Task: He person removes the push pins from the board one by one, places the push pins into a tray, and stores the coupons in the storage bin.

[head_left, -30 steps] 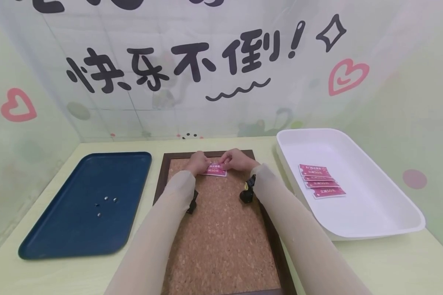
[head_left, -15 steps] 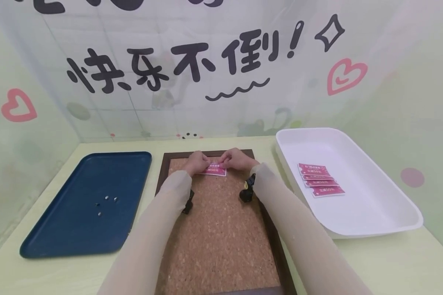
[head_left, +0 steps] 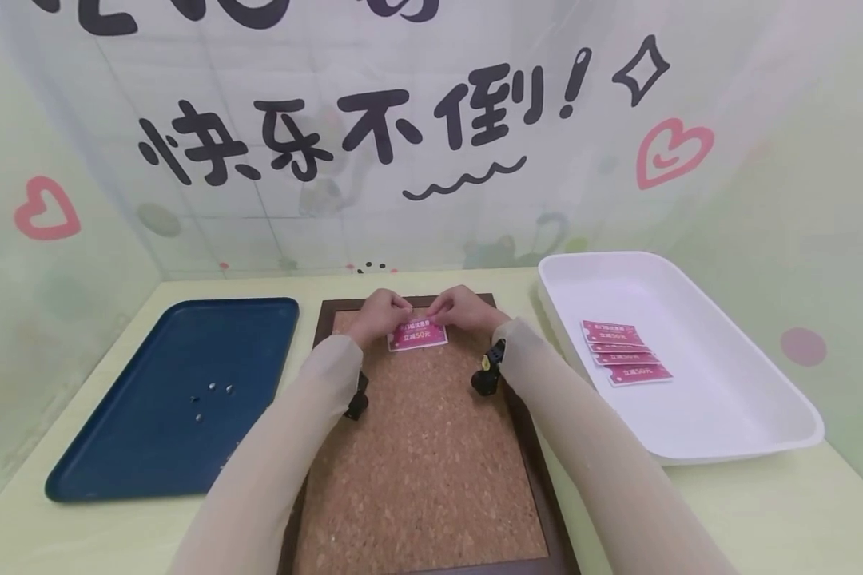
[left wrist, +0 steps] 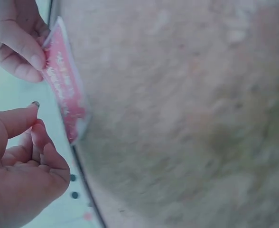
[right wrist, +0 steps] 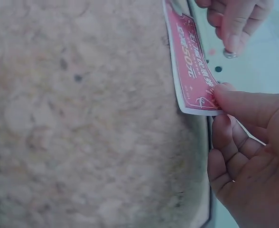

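A pink printed coupon (head_left: 417, 334) is at the far end of the framed cork board (head_left: 431, 447). My right hand (head_left: 467, 308) pinches its upper right corner between thumb and curled fingers, as the right wrist view shows; the coupon (right wrist: 190, 64) bends slightly there. To the left, my left hand (head_left: 379, 313) is close to the coupon but apart from it in the left wrist view. Between its thumb and forefinger it pinches a small silver thumbtack (left wrist: 35, 104), also visible as a shiny thumbtack (right wrist: 230, 54) in the right wrist view. The tack's point is hard to make out.
On the left lies a dark blue tray (head_left: 158, 343) with several small thumbtacks (head_left: 212, 386). A white bin (head_left: 733, 399) at the right holds several overlapping pink coupons (head_left: 622, 351). A printed curtain (head_left: 374, 216) hangs behind the pale table (head_left: 503, 278).
My left hand has shifted slightly left off the coupon, uncovering its left end and more of its print. My right hand keeps its grip at the right corner.
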The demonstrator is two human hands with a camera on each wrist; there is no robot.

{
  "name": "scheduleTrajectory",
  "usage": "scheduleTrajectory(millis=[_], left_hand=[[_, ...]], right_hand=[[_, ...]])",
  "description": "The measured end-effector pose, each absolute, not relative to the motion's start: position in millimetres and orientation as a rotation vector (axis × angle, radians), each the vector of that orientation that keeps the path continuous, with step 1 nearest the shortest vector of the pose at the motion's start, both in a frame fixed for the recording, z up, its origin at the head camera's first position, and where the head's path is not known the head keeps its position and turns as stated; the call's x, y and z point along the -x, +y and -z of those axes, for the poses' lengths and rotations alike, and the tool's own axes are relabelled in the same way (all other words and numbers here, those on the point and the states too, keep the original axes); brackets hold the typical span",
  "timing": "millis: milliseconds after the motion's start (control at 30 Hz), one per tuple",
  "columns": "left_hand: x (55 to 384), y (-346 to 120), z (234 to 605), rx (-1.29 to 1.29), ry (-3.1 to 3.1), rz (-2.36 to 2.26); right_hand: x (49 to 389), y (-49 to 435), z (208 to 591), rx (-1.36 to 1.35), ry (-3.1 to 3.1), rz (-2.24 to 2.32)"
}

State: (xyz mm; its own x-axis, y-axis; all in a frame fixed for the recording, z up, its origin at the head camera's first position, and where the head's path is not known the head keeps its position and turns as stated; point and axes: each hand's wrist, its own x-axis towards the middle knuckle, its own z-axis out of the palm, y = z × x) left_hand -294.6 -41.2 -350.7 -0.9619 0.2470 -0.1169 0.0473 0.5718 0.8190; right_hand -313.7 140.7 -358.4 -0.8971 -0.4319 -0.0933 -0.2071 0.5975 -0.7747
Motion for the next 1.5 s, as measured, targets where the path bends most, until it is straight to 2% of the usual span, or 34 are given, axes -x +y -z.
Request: scheduleTrajectory(millis=[433,867,1333,1500], left_hand=[[286.2,-46.3,302.4,-0.458,2.709,-1.241],[253.5,-65.3,268.3,-0.546,2.752,-1.235],[213.7,-104.9,249.7,-0.715,2.781,-1.182],[201.4,-122.8,245.6,-0.738,2.768,-1.172]], right_hand=[[306.8,140.3,315.0,0.72,2.648,1.212],[285.2,154.5,281.1,0.87,2.666,1.196],[264.0,201.6,245.9,0.958,2.765,1.273],[257.4,227.7,241.9,0.876,2.887,1.259]])
